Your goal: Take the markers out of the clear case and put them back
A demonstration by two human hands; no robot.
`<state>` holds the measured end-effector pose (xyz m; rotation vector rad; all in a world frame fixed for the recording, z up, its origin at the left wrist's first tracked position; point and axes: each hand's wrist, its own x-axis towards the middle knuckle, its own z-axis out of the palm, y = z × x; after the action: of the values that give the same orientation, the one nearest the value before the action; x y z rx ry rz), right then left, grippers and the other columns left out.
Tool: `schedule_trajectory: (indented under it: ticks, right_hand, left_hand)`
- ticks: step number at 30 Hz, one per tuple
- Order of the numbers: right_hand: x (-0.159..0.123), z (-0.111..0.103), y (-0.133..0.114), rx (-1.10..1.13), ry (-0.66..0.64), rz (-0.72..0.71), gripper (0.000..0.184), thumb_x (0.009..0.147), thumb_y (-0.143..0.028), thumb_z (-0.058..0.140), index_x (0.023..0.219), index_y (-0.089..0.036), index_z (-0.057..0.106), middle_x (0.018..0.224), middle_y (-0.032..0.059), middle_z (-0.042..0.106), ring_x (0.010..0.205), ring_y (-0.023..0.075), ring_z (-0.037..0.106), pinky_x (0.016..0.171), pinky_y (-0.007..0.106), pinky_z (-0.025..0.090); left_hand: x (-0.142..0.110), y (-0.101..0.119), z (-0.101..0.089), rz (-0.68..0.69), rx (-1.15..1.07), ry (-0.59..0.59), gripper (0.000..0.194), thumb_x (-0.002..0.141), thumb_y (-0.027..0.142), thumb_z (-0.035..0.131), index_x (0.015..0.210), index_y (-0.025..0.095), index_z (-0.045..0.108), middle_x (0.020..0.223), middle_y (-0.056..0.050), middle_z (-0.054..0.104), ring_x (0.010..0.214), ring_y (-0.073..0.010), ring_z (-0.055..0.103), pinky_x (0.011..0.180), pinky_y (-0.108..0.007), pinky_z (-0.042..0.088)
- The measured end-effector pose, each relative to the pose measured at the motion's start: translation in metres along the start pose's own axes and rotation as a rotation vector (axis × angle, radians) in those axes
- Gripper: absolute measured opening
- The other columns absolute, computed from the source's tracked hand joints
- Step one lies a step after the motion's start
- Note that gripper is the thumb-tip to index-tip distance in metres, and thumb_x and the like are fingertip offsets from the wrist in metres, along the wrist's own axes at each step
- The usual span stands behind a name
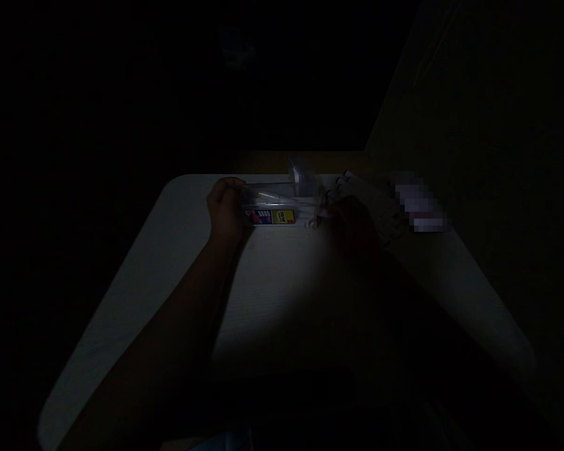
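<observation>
My left hand (225, 210) grips the left end of a long clear plastic blister pack (275, 203), which has a printed yellow, red and blue card strip (269, 217) along its near side. My right hand (352, 227), deep in shadow, is at the pack's right end. A torn, crumpled flap of clear plastic (305, 178) rises from the pack near that hand. The fingers of my right hand are hard to make out in the dark.
The pale wood-grain table (282, 282) tapers toward the far end, with dark floor on both sides. A white object with dark-tipped ends (366, 200) lies to the right of my right hand. Beyond it is a pixelated patch (418, 203).
</observation>
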<state>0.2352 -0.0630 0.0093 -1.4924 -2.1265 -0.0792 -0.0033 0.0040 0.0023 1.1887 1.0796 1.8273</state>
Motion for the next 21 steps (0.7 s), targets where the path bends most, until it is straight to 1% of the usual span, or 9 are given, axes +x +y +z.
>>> schedule_trajectory:
  ticks: [2,5,7,10,14,17,21]
  right_hand:
    - [0.001,0.002,0.000,0.038,-0.002,-0.010,0.035,0.082,-0.018,0.043,0.111,-0.012,0.063,0.110,0.0156,0.064,0.103,0.0258,0.056,0.091,0.040,0.044]
    - [0.002,0.003,-0.002,0.083,-0.095,-0.064,0.041,0.084,-0.015,0.039,0.119,-0.014,0.061,0.119,0.0135,0.063,0.110,0.0236,0.055,0.095,0.039,0.042]
    - [0.002,0.001,-0.002,0.059,-0.132,-0.071,0.042,0.085,-0.014,0.038,0.121,-0.016,0.061,0.121,0.0120,0.064,0.112,0.0227,0.055,0.097,0.038,0.040]
    - [0.000,-0.005,0.003,-0.041,-0.129,-0.033,0.041,0.085,-0.018,0.042,0.120,-0.018,0.063,0.118,0.0109,0.066,0.110,0.0249,0.057,0.096,0.041,0.038]
    - [-0.001,-0.013,0.006,-0.129,-0.107,0.024,0.039,0.084,-0.023,0.045,0.118,-0.018,0.064,0.116,0.0114,0.067,0.105,0.0275,0.059,0.092,0.042,0.037]
    - [0.001,-0.012,-0.002,-0.138,-0.143,0.007,0.038,0.085,-0.024,0.044,0.117,-0.018,0.064,0.118,0.0120,0.066,0.106,0.0274,0.059,0.091,0.042,0.035]
    - [0.004,-0.010,-0.012,-0.132,-0.185,-0.050,0.039,0.087,-0.018,0.040,0.117,-0.021,0.063,0.117,0.0099,0.068,0.104,0.0255,0.059,0.090,0.041,0.033]
  left_hand:
    - [-0.001,0.002,0.001,-0.002,-0.014,0.004,0.011,0.067,0.029,0.055,0.064,0.019,0.057,0.062,0.000,0.052,0.057,-0.0115,0.046,0.052,-0.027,0.034]
    - [-0.002,0.005,0.003,-0.012,-0.021,0.034,0.009,0.063,0.026,0.054,0.063,0.018,0.058,0.062,-0.001,0.052,0.056,-0.0114,0.045,0.052,-0.026,0.034]
    - [-0.002,0.006,0.003,-0.030,-0.011,0.036,0.010,0.063,0.027,0.055,0.063,0.018,0.058,0.061,-0.001,0.051,0.055,-0.0115,0.045,0.051,-0.026,0.034]
    - [-0.002,0.006,0.003,-0.036,-0.007,0.025,0.011,0.065,0.029,0.056,0.063,0.019,0.058,0.060,0.000,0.050,0.055,-0.0115,0.044,0.049,-0.025,0.033]
    - [-0.001,0.006,0.001,-0.047,-0.020,0.024,0.008,0.064,0.027,0.057,0.063,0.019,0.059,0.061,0.000,0.051,0.055,-0.0109,0.043,0.048,-0.024,0.034]
    - [-0.002,0.007,0.001,-0.058,-0.048,0.019,0.008,0.061,0.023,0.054,0.064,0.019,0.060,0.059,0.000,0.051,0.053,-0.0103,0.043,0.046,-0.023,0.033]
    - [-0.003,0.008,0.001,-0.066,-0.043,0.019,0.010,0.058,0.021,0.052,0.064,0.019,0.060,0.058,0.001,0.051,0.051,-0.0101,0.043,0.045,-0.022,0.032]
